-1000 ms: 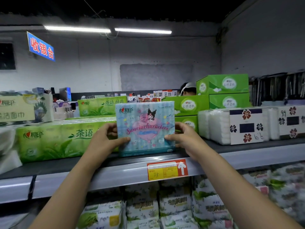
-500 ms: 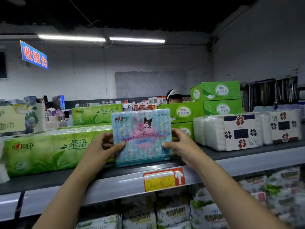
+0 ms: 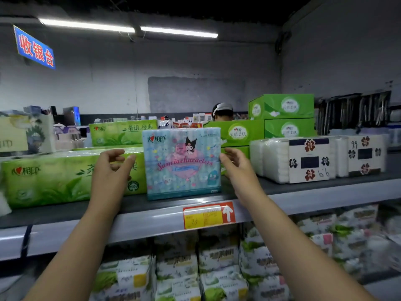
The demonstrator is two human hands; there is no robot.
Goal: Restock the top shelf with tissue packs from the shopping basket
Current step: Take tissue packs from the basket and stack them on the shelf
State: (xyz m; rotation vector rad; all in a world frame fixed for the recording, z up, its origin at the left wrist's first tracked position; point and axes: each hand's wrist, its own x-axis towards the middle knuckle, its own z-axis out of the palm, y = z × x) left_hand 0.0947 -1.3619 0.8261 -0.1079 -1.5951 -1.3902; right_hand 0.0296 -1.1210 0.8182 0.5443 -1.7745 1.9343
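A light blue tissue pack (image 3: 183, 162) with cartoon characters stands upright on the top shelf (image 3: 152, 222), near its front edge. My left hand (image 3: 110, 170) hovers just left of the pack with fingers loosely curled, a small gap between them and the pack. At the pack's right edge is my right hand (image 3: 235, 165), fingers relaxed; whether they still touch it I cannot tell. The shopping basket is out of sight.
Long green tissue packs (image 3: 50, 177) lie left of the blue pack. Green tissue boxes (image 3: 282, 118) are stacked behind on the right, with white flower-labelled packs (image 3: 303, 159) beside them. A red and yellow price tag (image 3: 208, 215) hangs on the shelf edge. More packs (image 3: 178, 270) fill the shelf below. Someone's head (image 3: 222, 110) shows behind the boxes.
Both hands gripped the blue pack's sides before; now the left hand has come off it and the right has loosened. The pack stands on the shelf on its own.
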